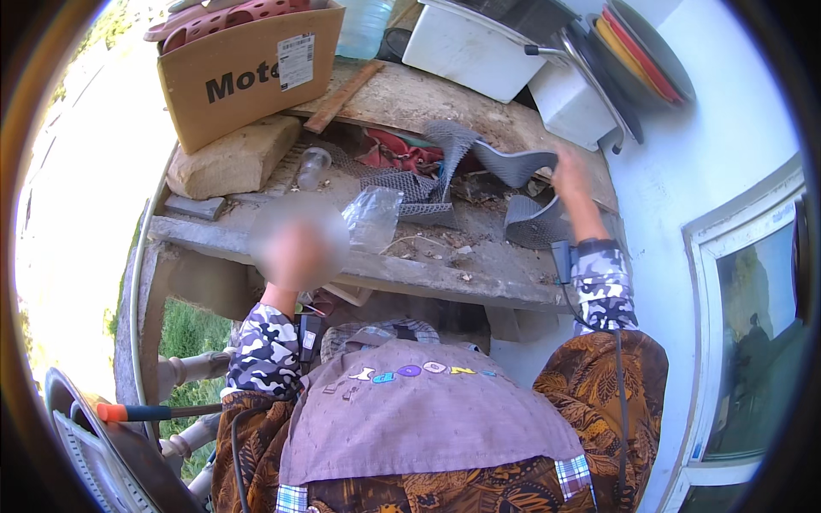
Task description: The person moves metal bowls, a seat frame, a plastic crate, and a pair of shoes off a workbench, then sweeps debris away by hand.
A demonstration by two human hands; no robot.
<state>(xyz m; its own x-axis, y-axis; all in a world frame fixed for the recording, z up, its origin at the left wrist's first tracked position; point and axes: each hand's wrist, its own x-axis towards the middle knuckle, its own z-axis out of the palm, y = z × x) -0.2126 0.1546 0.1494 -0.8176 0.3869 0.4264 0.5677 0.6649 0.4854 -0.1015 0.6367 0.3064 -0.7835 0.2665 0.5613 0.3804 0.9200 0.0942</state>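
My right hand [569,176] grips the end of a long grey textured strip [513,165] at the right of the worktop, its fingers partly blurred. The strip winds in loose waves and curls over the dusty concrete ledge. My left hand [298,250] is over the ledge's front edge at left; a blurred patch covers it, so its fingers and anything in them are hidden. Beside it lies a clear plastic bag [373,218], and behind it a clear plastic cup [314,168] on its side. Red cloth [401,152] lies behind the strip.
A cardboard box [247,77] holding pink clogs leans on a stone block [234,157] at back left. A wooden slat [344,96], a water bottle [363,29] and white containers [471,48] stand behind. A wall and window [750,346] bound the right side.
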